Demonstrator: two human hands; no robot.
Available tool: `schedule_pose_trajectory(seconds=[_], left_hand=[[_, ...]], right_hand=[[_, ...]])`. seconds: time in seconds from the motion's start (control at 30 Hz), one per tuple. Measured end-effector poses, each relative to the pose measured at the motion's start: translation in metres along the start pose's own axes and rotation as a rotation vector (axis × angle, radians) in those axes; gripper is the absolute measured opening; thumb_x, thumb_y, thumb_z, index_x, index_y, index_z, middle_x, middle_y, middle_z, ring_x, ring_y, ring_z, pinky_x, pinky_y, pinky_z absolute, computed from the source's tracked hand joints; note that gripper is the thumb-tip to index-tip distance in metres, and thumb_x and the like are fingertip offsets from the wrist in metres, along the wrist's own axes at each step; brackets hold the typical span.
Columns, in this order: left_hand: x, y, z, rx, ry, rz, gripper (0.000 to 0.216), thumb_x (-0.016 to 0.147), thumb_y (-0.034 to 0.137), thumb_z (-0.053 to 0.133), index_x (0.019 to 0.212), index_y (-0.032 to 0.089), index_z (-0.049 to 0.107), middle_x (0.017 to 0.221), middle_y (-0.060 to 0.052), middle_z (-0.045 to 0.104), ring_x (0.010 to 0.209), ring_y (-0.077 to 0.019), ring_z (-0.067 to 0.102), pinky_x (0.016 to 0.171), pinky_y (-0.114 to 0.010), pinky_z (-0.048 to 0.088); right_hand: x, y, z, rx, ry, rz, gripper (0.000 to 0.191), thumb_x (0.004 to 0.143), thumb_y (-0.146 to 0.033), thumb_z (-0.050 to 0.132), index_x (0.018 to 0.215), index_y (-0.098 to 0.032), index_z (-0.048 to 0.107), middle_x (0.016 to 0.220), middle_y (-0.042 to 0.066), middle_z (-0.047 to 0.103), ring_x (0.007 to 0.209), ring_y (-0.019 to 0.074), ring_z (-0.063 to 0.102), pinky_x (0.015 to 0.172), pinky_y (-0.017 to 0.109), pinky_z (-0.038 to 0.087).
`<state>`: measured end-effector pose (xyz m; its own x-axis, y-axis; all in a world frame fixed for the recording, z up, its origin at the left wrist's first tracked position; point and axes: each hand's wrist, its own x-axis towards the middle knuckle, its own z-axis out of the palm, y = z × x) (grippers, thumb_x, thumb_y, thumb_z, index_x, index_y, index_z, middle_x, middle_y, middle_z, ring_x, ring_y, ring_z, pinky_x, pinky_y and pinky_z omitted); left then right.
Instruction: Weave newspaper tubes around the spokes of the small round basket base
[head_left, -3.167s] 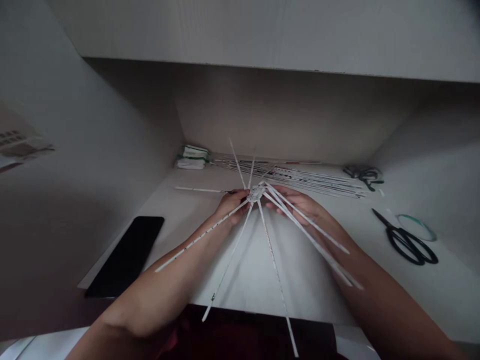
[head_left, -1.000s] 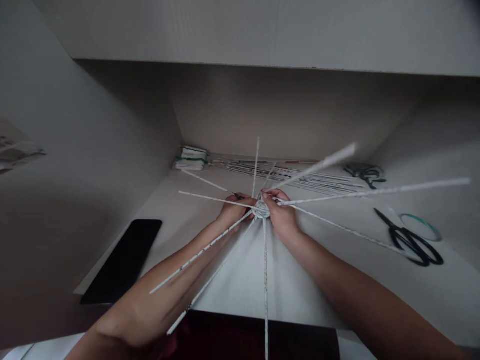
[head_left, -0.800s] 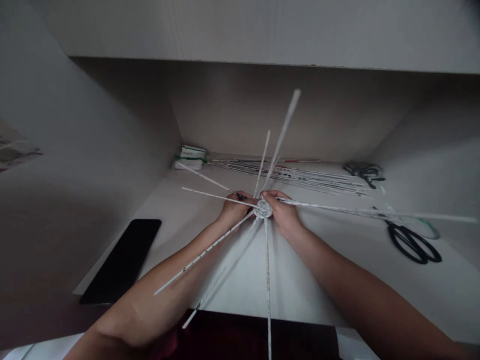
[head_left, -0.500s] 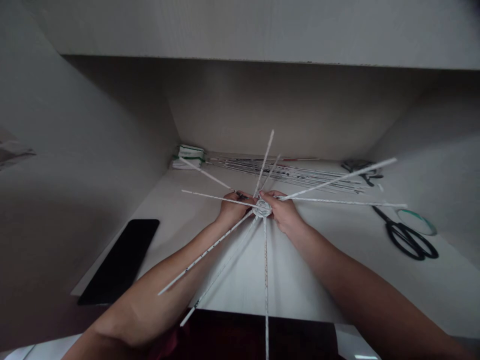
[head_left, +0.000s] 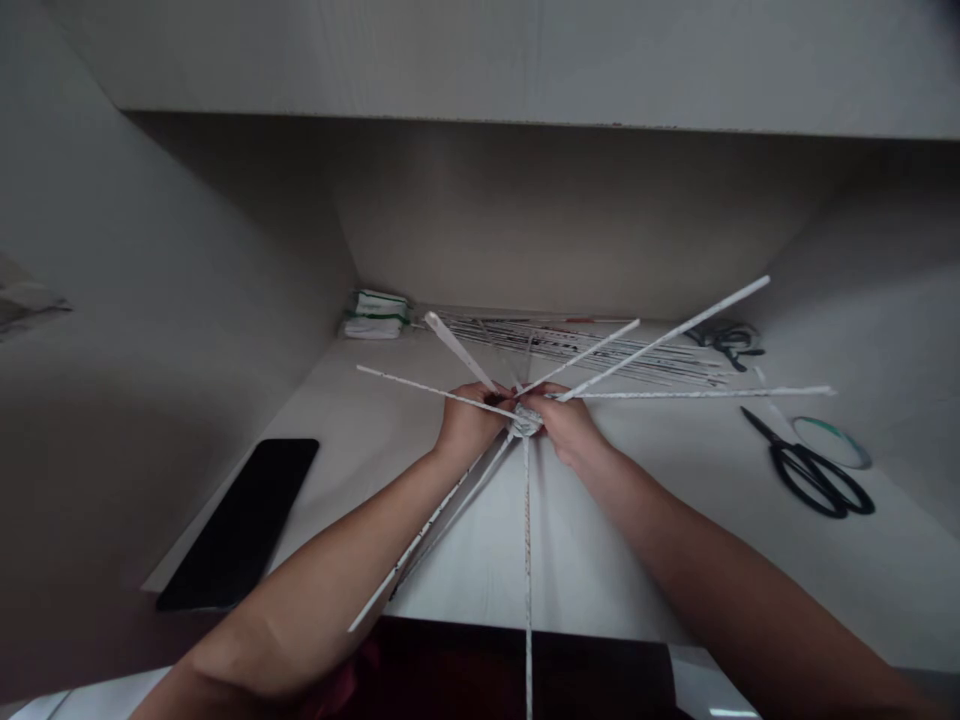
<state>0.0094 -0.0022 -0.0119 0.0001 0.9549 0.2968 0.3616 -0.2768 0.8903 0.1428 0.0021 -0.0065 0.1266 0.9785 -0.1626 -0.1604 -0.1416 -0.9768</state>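
A small woven hub [head_left: 527,420] of rolled paper sticks sits between my hands over the white desk [head_left: 615,560]. Long thin paper sticks [head_left: 660,340] fan out from it in all directions, like spokes. My left hand [head_left: 466,425] is closed on the hub's left side, fingers pinching the sticks. My right hand [head_left: 568,428] is closed on the hub's right side, pinching where the spokes cross. One spoke [head_left: 526,560] runs straight toward me, past the desk's front edge.
A bundle of spare paper sticks [head_left: 600,345] lies along the back wall. Black scissors [head_left: 814,478] and a tape roll [head_left: 832,443] lie at right, a dark tangle [head_left: 731,338] behind them. A black phone [head_left: 240,520] lies at left, a folded white-green cloth [head_left: 375,313] in the back corner.
The hub has been turned between my hands; the spokes on the right and top swung to new angles. Both hands stay closed at the centre.
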Motion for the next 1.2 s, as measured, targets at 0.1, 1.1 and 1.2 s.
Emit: schedule_pose_trajectory(seconds=[0.1, 1.1, 1.2], left_hand=[[-0.001, 0.002, -0.001, 0.023, -0.027, 0.038, 0.015, 0.073, 0.011, 0.064, 0.08, 0.018, 0.076, 0.078, -0.002, 0.076, 0.07, -0.0165, 0.069, 0.068, -0.025, 0.05], [0.005, 0.002, -0.003, -0.011, 0.069, -0.127, 0.011, 0.069, 0.023, 0.067, 0.075, 0.016, 0.072, 0.074, -0.005, 0.073, 0.065, -0.016, 0.066, 0.061, -0.024, 0.048], [0.004, 0.001, -0.002, -0.045, 0.047, -0.094, 0.01, 0.069, 0.021, 0.067, 0.076, 0.015, 0.072, 0.074, -0.005, 0.073, 0.066, -0.0165, 0.066, 0.062, -0.025, 0.048]], right_hand=[[0.0, 0.002, 0.0, 0.005, -0.009, -0.014, 0.024, 0.051, -0.023, 0.074, 0.073, -0.015, 0.069, 0.063, 0.002, 0.067, 0.056, 0.0144, 0.058, 0.047, 0.024, 0.043], [-0.004, 0.002, 0.004, 0.033, -0.019, 0.118, 0.025, 0.054, -0.027, 0.077, 0.066, -0.019, 0.057, 0.056, -0.003, 0.061, 0.052, 0.014, 0.057, 0.046, 0.025, 0.045], [-0.005, -0.002, 0.004, 0.043, -0.054, 0.161, 0.018, 0.054, -0.019, 0.074, 0.065, -0.017, 0.059, 0.056, -0.002, 0.062, 0.05, 0.0128, 0.057, 0.045, 0.024, 0.045]])
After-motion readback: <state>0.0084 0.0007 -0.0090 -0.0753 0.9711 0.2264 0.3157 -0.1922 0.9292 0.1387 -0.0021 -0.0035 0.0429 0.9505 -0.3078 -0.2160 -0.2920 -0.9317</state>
